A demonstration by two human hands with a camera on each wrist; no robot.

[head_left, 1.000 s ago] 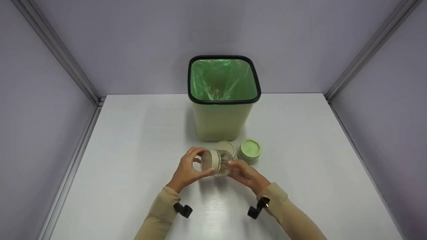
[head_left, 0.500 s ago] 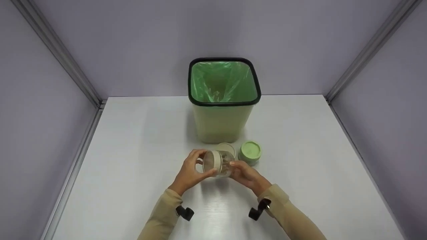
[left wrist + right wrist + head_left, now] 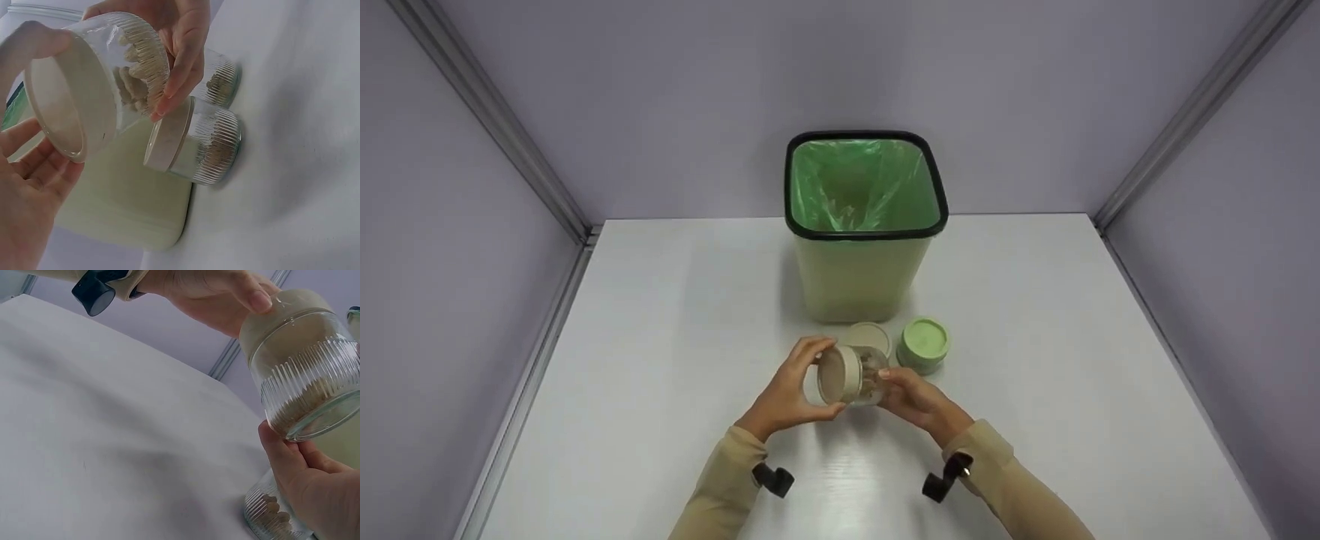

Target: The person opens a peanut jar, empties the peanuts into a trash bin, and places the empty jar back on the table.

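Head view, jar (image 3: pixel 851 373) sideways, lid leftward

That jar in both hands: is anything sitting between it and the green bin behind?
Yes. A cream-lidded jar stands on the table just behind the held jar, between it and the bin. Above that jar, toward the bin's open top, nothing shows.

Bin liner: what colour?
Green; the bin liner sits inside a pale bin with a black rim. Shows best in the head view.
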